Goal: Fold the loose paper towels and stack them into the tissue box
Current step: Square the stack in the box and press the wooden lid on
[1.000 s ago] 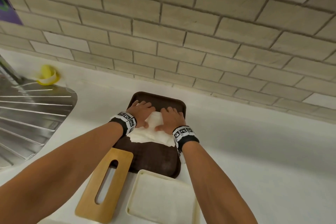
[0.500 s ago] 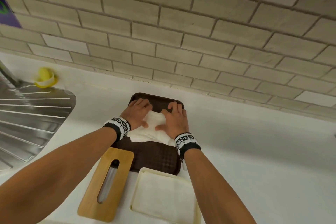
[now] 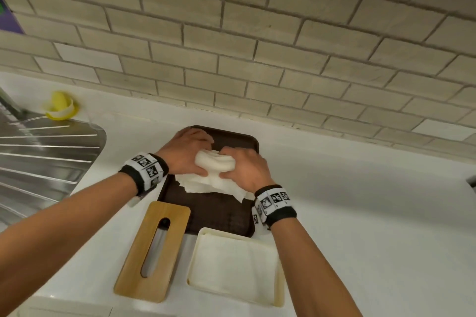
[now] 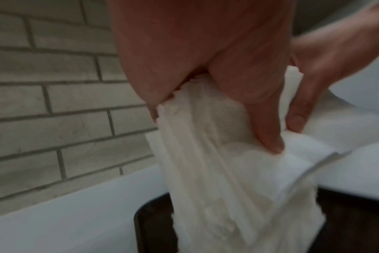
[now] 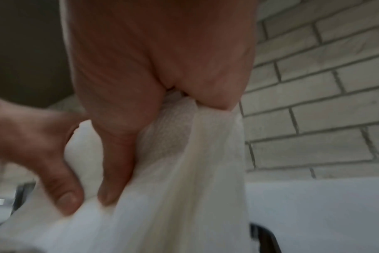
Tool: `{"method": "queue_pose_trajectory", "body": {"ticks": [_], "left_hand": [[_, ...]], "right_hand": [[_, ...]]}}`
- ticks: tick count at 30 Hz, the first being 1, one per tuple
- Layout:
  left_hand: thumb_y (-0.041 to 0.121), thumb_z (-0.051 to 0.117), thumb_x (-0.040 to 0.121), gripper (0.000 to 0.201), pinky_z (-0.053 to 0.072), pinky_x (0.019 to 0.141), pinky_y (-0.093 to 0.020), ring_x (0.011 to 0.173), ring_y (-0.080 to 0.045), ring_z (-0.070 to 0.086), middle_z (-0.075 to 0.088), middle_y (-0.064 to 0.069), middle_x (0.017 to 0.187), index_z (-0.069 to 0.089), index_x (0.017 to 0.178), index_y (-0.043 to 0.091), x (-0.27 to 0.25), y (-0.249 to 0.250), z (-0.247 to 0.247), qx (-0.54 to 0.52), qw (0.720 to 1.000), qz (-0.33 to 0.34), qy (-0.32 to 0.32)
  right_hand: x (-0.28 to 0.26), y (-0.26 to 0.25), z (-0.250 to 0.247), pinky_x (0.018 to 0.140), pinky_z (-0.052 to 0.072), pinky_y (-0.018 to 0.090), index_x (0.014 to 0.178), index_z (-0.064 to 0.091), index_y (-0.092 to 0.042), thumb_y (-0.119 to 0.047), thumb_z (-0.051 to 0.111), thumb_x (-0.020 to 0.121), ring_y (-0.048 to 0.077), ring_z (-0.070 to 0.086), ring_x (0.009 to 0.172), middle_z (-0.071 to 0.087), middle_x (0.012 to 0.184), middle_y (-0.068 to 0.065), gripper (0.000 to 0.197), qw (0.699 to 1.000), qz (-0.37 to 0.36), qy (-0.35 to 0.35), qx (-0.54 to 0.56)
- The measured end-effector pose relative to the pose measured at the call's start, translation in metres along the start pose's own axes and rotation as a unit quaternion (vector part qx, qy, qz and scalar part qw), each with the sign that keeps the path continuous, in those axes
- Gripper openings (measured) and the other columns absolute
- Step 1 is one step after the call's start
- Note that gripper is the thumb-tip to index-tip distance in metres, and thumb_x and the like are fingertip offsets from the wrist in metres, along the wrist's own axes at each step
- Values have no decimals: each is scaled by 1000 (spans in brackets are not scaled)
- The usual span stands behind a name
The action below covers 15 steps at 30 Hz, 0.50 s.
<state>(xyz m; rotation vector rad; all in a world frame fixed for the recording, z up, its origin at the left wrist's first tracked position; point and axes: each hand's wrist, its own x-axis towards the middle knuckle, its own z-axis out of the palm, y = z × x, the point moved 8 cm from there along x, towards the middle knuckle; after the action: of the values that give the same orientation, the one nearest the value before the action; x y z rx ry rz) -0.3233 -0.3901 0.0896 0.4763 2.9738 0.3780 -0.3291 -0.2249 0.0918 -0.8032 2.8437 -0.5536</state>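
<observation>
head view: over the brown tray [image 3: 219,211], left hand [image 3: 185,153] and right hand [image 3: 246,168] both clutch the paper towels [image 3: 215,162], folding them; tissue box [image 3: 234,265] sits just before the tray, wooden lid [image 3: 154,252] beside it.

This is a kitchen. A pale beige brick-pattern tiled wall [image 3: 231,41] rises behind a smooth white countertop [image 3: 360,213]. At the left lies a ribbed stainless-steel sink drainboard [image 3: 43,159] with a small yellow object [image 3: 59,105] at its far corner. A dark brown plastic serving tray [image 3: 213,211] rests on the counter.
</observation>
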Motion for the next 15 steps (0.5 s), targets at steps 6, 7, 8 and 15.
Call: {"method": "queue_pose_trajectory", "body": {"ticks": [6, 7, 8, 15], "left_hand": [[39, 100, 71, 48, 62, 88, -37, 100, -8, 73, 78, 12, 106, 75, 112, 35, -82, 34, -70, -313, 948, -38, 30], [33, 99, 73, 49, 62, 89, -37, 104, -11, 73, 78, 9, 111, 75, 115, 33, -96, 43, -71, -375, 925, -42, 44], [27, 98, 76, 50, 63, 90, -36, 109, -13, 74, 77, 6, 116, 73, 120, 30, -108, 53, -69, -435, 897, -47, 55], [23, 81, 94, 39, 64, 89, -34, 118, -22, 72, 76, 2, 120, 64, 128, 29, -161, 117, 50, -657, 730, -181, 57]], "right_hand": [[-97, -8, -83, 93, 57, 28, 118, 76, -37, -31, 101, 72, 5, 71, 104, 76, 113, -17, 53, 966, 11, 92, 240], [-119, -8, -92, 93, 57, 24, 120, 75, -36, -25, 100, 74, 6, 71, 107, 76, 116, -17, 53, 945, 22, 121, 303], [-140, -6, -97, 93, 58, 23, 124, 73, -35, -20, 98, 78, 7, 71, 110, 74, 120, -17, 55, 915, 36, 159, 369], [-244, 5, 2, 110, 53, 29, 157, 34, -54, -8, 70, 103, -6, 57, 131, 50, 144, -39, 79, 842, 150, 176, 487]]}}
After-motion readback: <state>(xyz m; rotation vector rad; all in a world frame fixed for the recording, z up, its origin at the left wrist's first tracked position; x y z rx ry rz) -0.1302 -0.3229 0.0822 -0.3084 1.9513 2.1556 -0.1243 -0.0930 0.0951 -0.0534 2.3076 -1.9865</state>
